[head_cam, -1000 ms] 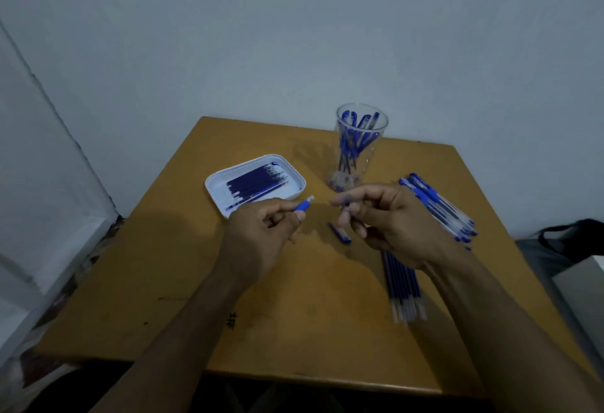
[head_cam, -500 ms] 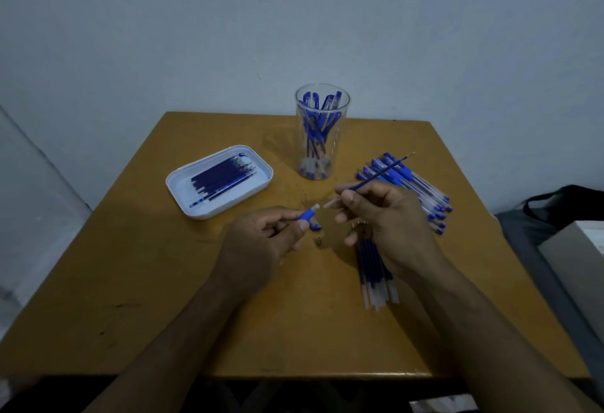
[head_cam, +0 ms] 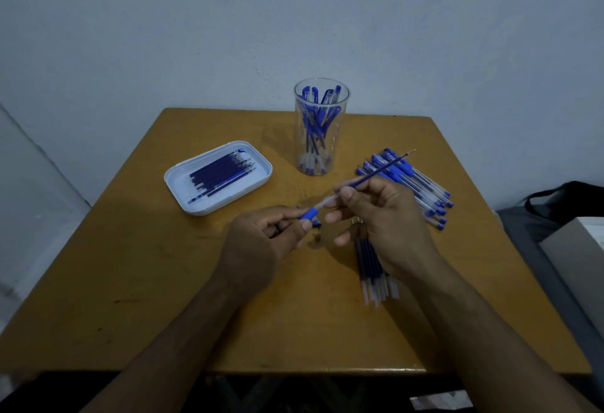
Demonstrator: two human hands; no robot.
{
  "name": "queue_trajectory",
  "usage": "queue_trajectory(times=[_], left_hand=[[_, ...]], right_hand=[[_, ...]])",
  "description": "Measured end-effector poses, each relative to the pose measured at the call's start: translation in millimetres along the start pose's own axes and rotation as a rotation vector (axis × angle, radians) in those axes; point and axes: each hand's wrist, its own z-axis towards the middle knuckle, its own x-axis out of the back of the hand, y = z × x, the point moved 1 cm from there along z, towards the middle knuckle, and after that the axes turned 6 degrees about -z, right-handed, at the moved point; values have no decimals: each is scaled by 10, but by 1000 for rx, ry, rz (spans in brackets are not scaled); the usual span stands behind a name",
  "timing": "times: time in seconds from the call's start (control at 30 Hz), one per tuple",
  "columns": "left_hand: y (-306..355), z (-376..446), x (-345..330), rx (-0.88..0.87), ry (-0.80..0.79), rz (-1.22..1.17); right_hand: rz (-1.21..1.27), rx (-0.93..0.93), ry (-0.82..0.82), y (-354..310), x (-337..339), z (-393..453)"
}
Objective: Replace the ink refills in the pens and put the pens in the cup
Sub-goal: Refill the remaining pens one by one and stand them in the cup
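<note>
Mid-bench (head_cam: 163, 282), the left hand (head_cam: 258, 246) keeps a closed grip on the pen barrel (head_cam: 309, 213), while the right hand (head_cam: 382, 219) pinches the refill (head_cam: 376, 174), angled toward the cup (head_cam: 318, 128). The tray (head_cam: 183, 180) lies near the left edge, the loose pens (head_cam: 415, 184) near the right; bare wood lies along the near edge.

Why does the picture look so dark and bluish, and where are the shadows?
Head view: dim, bluish light; the cup casts a soft shadow leftward on the table; the hands shade the wood beneath them; the table's edges splay from the wide lens.
</note>
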Motion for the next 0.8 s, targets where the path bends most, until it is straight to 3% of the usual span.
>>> queue_trajectory(times=[0.6,0.8], left_hand=[[-1,-5,-1,-45,-41,34],[-16,-11,5,-69,-63,60]], right_hand=[[-22,-42,1,6,5,-21],[-86,-97,-108,8,-12,-39]])
